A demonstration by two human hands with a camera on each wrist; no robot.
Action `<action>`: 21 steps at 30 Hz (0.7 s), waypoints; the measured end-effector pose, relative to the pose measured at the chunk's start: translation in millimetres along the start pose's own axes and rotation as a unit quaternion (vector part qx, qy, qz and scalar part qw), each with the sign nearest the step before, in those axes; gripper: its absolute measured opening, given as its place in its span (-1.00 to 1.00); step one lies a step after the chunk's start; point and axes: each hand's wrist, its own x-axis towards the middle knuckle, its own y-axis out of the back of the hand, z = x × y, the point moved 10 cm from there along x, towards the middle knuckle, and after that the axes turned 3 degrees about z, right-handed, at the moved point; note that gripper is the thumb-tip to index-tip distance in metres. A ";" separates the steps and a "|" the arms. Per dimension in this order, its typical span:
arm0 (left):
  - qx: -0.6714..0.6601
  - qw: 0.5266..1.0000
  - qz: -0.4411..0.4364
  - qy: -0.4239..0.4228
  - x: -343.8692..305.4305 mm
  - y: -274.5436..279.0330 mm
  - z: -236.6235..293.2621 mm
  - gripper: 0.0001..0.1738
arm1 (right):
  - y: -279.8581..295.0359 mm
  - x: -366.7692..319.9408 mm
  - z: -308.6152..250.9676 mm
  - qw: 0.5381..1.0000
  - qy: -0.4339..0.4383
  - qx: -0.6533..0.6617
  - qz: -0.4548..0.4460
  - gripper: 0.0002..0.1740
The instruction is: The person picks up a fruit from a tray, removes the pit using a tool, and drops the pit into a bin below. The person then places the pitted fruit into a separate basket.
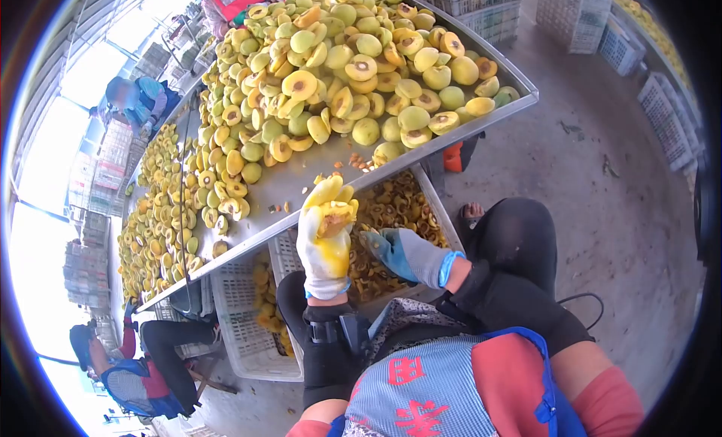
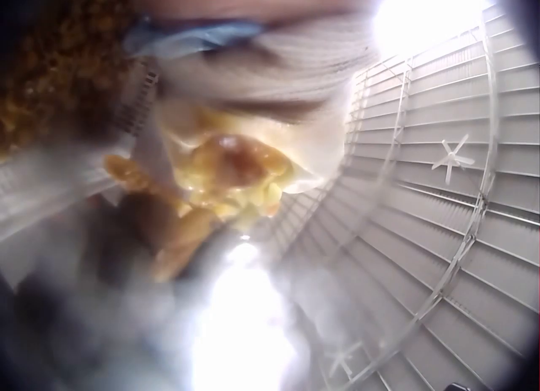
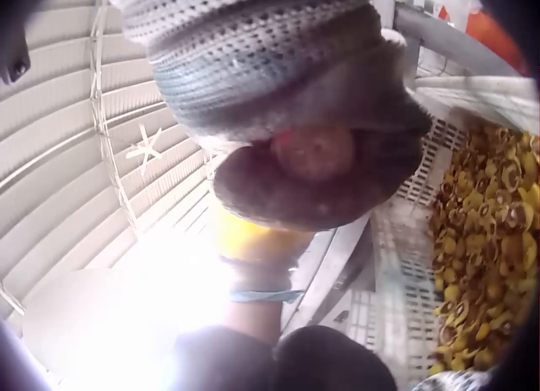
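Observation:
My left hand (image 1: 326, 245), in a white glove stained yellow, is turned palm up with its fingers curled round a peach half (image 1: 333, 222). In the left wrist view, the peach half (image 2: 238, 161) shows a wet brown hollow. Close on its right, my right hand (image 1: 406, 255) wears a blue-grey glove. In the right wrist view its fingers grip a tool with a round brown handle end (image 3: 316, 153); the rest of it is hidden. Both hands are over a crate (image 1: 444, 223) of scooped-out fruit pieces, by the front edge of the metal table (image 1: 301, 174).
Yellow-green peach halves (image 1: 346, 68) are heaped on the table, with small pit bits (image 1: 359, 163) near its edge. A second white crate (image 1: 248, 339) stands at left. Other people (image 1: 139, 102) sit around the table. Stacked crates (image 1: 575, 16) line the far floor.

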 end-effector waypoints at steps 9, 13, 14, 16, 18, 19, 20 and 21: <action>0.157 0.985 -0.033 -0.058 -3.4 -2.8 4.5 -0.58 | 11.3 -23.1 -76.7 0.955 0.191 -0.191 0.121 -0.52; 0.036 0.999 -0.003 -0.032 3.4 9.0 4.6 -0.56 | 23.4 -16.0 -56.7 0.960 0.137 -0.201 0.138 -0.57; -0.045 0.999 0.011 -0.002 4.9 14.9 0.5 -0.55 | 24.3 -14.4 -45.8 0.968 0.124 -0.160 0.146 -0.60; 0.201 0.973 -0.016 -0.113 2.0 8.0 14.9 -0.56 | 12.2 -9.4 -40.2 0.967 0.205 -0.056 0.144 -0.58; 0.271 0.954 -0.023 -0.124 -4.1 -2.7 14.2 -0.53 | 6.6 -7.8 -39.1 0.967 0.218 0.009 0.132 -0.56; 0.214 0.971 -0.015 -0.102 -4.1 -0.9 9.0 -0.53 | 4.3 -9.3 -40.6 0.973 0.192 0.022 0.124 -0.55; 0.155 0.985 -0.008 -0.079 -3.0 0.1 3.6 -0.53 | 2.3 -8.8 -39.6 0.979 0.166 0.034 0.116 -0.54; 0.095 0.994 -0.001 -0.055 -1.9 0.7 -1.3 -0.52 | 0.9 -8.1 -39.1 0.977 0.169 0.056 0.113 -0.52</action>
